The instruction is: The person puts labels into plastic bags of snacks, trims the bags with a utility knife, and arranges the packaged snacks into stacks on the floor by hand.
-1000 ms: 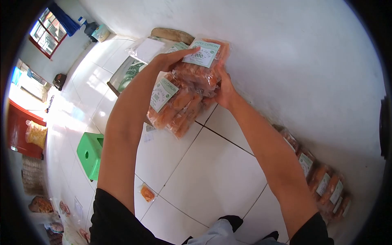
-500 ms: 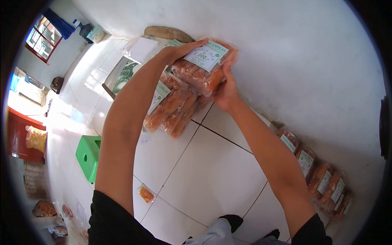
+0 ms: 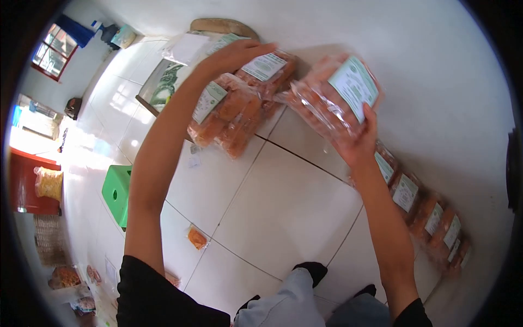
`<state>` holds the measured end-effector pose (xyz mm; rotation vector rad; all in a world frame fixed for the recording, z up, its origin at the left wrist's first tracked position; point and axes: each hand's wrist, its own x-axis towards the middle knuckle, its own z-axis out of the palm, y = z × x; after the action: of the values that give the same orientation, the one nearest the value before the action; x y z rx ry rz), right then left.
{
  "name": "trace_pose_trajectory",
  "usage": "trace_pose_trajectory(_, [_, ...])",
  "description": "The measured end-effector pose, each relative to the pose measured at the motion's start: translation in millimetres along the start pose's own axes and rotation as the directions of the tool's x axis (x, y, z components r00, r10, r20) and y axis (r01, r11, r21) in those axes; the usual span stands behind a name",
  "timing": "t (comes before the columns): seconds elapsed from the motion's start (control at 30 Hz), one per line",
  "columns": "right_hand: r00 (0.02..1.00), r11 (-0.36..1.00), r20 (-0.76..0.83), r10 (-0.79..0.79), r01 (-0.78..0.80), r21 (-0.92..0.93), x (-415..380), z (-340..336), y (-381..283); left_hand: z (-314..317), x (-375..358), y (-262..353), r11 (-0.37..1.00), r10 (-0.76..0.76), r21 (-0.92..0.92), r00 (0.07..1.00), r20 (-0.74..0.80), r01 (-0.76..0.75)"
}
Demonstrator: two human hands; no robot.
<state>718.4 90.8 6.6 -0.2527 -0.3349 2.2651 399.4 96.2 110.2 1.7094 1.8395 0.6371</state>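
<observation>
My right hand [image 3: 357, 143] grips a clear plastic pack of orange-brown snacks [image 3: 321, 101], its thumb on the green-and-white label. The pack is held up near the wall, slightly blurred. My left hand [image 3: 239, 55] reaches over a pile of similar packs, fingers stretched out and apart from the held pack. Under its fingertips lies a labelled pack [image 3: 264, 66] at the back of the pile. In front of that, another labelled pack [image 3: 231, 106] rests on the tiles, partly covered by my left forearm.
A row of labelled packs [image 3: 404, 192] runs along the wall at the right. A green plastic stool [image 3: 115, 191] stands at the left, near a small snack packet [image 3: 196, 238] on the tiled floor [image 3: 278, 201]. My feet in dark socks [image 3: 311, 272] are at the bottom.
My right hand has carried the pack rightward and turned it, away from the pile. My left hand has let go of it and stays over the pile. The view has shifted slightly.
</observation>
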Motion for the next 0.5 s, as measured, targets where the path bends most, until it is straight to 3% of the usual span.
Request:
trace_pose_trajectory(0.07, [0.994, 0.993, -0.101, -0.03, 0.018, -0.114, -50, -19, -23, -11, -29, -45, 0.968, -0.027, 0.233, 0.958, -0.287, 0.097])
trace_pose_trajectory(0.13, [0.967, 0.958, -0.197, -0.162, 0.107, -0.266, -99, -47, -49, -22, -60, -86, 0.867, -0.063, 0.427, 0.906, -0.418, 0.257])
trace_pose_trajectory(0.2, [0.928, 0.904, -0.272, -0.255, 0.129, -0.408, -144, -68, -74, -30, -84, -114, 0.801, -0.225, 0.437, 0.882, -0.414, 0.409])
trace_pose_trajectory(0.23, [0.919, 0.906, -0.295, -0.261, 0.128, -0.404, -160, -77, -87, -28, -92, -123, 0.8, -0.23, 0.434, 0.88, -0.415, 0.414])
trace_pose_trajectory(0.3, [0.884, 0.892, -0.357, -0.302, 0.129, -0.434, -192, -98, -108, -24, -105, -131, 0.789, -0.435, 0.32, 0.844, -0.313, 0.525])
trace_pose_trajectory(0.33, [0.859, 0.875, -0.391, -0.33, 0.123, -0.467, -203, -110, -116, -23, -112, -125, 0.787, -0.439, 0.316, 0.841, -0.317, 0.53])
trace_pose_trajectory(0.4, [0.853, 0.874, -0.404, -0.331, 0.117, -0.471, -219, -117, -125, -19, -122, -104, 0.877, -0.451, 0.114, 0.881, -0.143, 0.467])
trace_pose_trajectory(0.5, [0.852, 0.892, -0.412, -0.323, 0.129, -0.433, -224, -116, -124, -11, -114, -124, 0.861, -0.446, 0.143, 0.859, -0.252, 0.489])
